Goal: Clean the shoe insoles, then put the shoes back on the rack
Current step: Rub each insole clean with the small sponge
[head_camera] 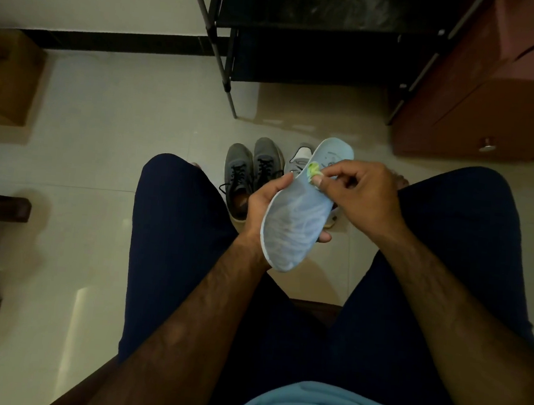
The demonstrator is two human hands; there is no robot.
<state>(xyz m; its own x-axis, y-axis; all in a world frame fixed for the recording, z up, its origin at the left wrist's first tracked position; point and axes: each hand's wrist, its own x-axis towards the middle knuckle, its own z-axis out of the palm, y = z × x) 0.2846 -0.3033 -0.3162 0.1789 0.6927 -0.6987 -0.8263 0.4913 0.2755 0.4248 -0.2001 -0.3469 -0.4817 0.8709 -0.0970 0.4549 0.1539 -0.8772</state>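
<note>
Tile floor [103,142], pale, glossy; black rack [307,25] nr cabinet [481,101].

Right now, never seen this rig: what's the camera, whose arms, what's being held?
No machine here: a person wears one wide-angle camera on the head, looking down past their knees, so this single picture is their own view. The left hand holds a pale blue shoe insole from beneath. The right hand pinches a small yellow-green wad against it, probably a wipe, too small to tell. On the pale tiled floor stand a pair of grey lace-up shoes and a white and grey shoe partly hidden behind the insole. Beyond them is the black metal shoe rack.
</note>
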